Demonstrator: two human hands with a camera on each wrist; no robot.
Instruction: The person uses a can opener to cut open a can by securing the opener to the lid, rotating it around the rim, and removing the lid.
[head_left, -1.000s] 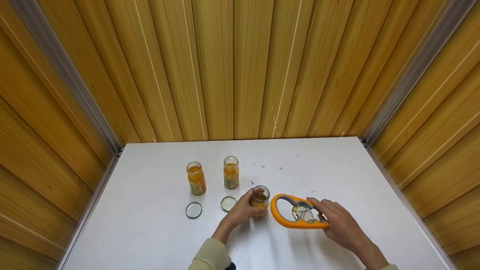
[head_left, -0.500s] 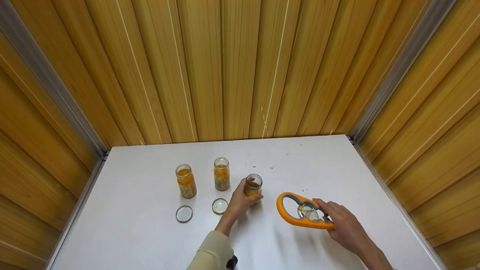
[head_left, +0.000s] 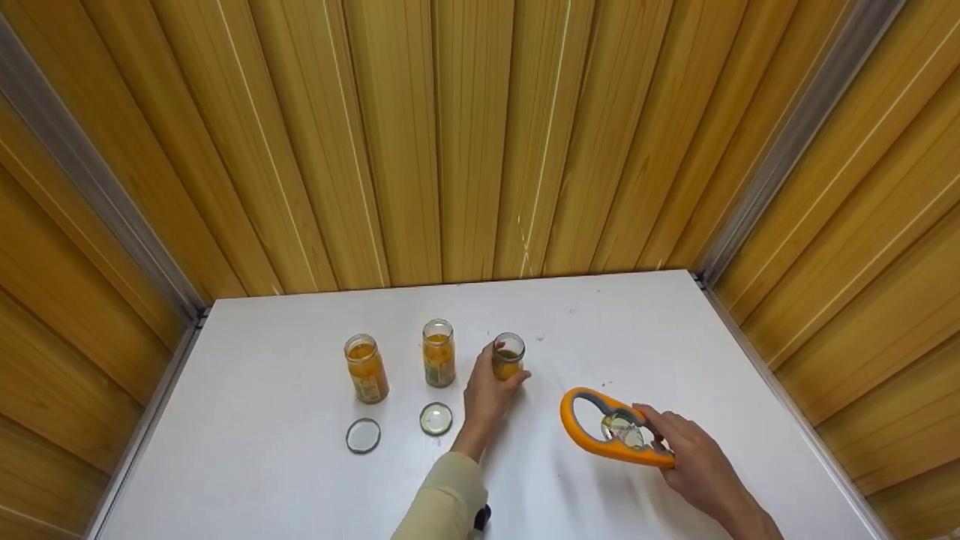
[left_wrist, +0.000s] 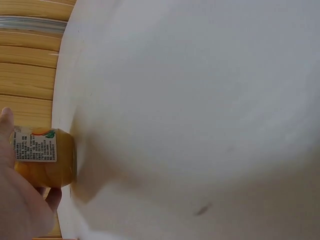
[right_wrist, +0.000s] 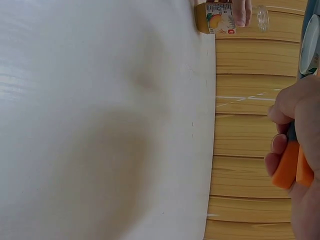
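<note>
My left hand (head_left: 487,390) is around an uncapped glass jar (head_left: 508,366) of orange-yellow fruit, its thumb on the near right side. In the left wrist view that jar (left_wrist: 47,165) shows a printed label; its base is at the tabletop. My right hand (head_left: 697,465) grips an orange and grey jar opener (head_left: 592,446) above the table, and a round metal lid (head_left: 622,430) sits within its frame. Two more uncapped jars stand to the left, one far left (head_left: 367,371) and one nearer the middle (head_left: 439,356).
Two loose lids lie on the white table (head_left: 262,465), one at the left (head_left: 363,436) and one closer to my left forearm (head_left: 436,418). Wood-patterned panels (head_left: 465,150) enclose the back and sides, with grey metal posts at the corners.
My left hand has moved the jar back across the table, level with the other jars. The right hand keeps the opener and lid in the air, slightly farther right. The head view has shifted.
</note>
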